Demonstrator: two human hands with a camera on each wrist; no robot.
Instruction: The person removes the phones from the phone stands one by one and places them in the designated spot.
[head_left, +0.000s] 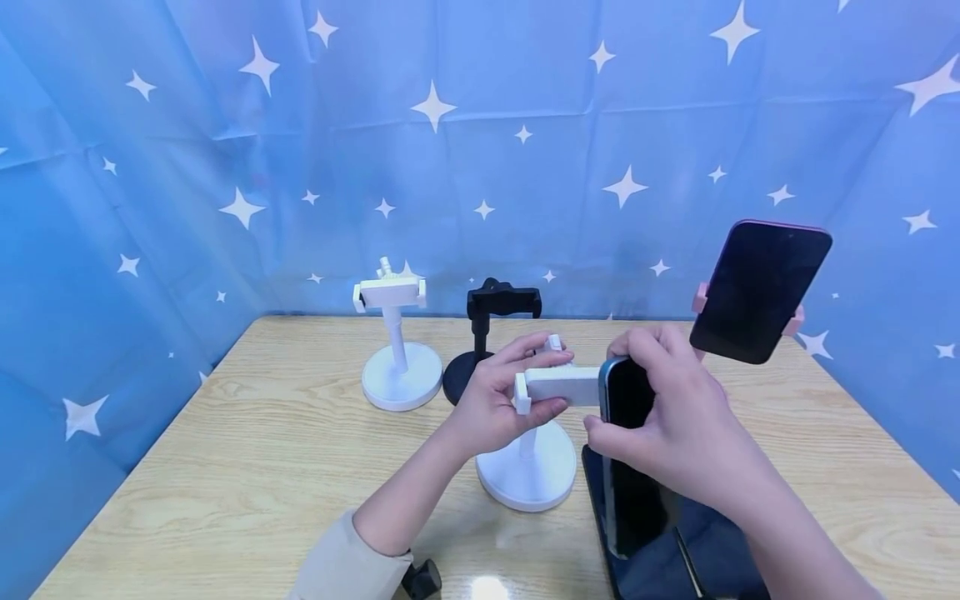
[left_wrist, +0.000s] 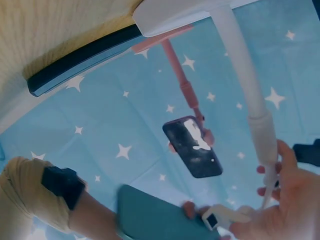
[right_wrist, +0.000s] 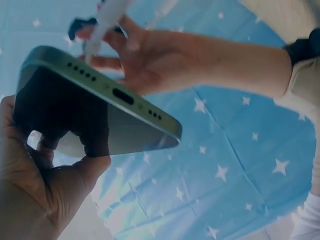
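Note:
My left hand (head_left: 491, 400) grips the head of a white phone stand (head_left: 566, 386), fingers behind and thumb beneath its clamp. The stand's round base (head_left: 528, 471) is below, in the head view. A smartphone (head_left: 633, 508) with a dark screen is held in my right hand (head_left: 682, 417), its upper end right at the clamp's right side. The left wrist view shows this phone's teal back (left_wrist: 160, 212). Its end with the charging port (right_wrist: 122, 95) faces the right wrist camera, and the thumb and fingers hold it by the edges.
Behind stand another white phone stand (head_left: 401, 379) and a black phone stand (head_left: 517, 302). At right, a pink stand's clamp (head_left: 701, 297) holds a second smartphone (head_left: 761, 292). A dark flat slab (head_left: 705, 533) lies under my right forearm. A starry blue curtain (head_left: 480, 167) hangs behind the wooden table (head_left: 247, 467).

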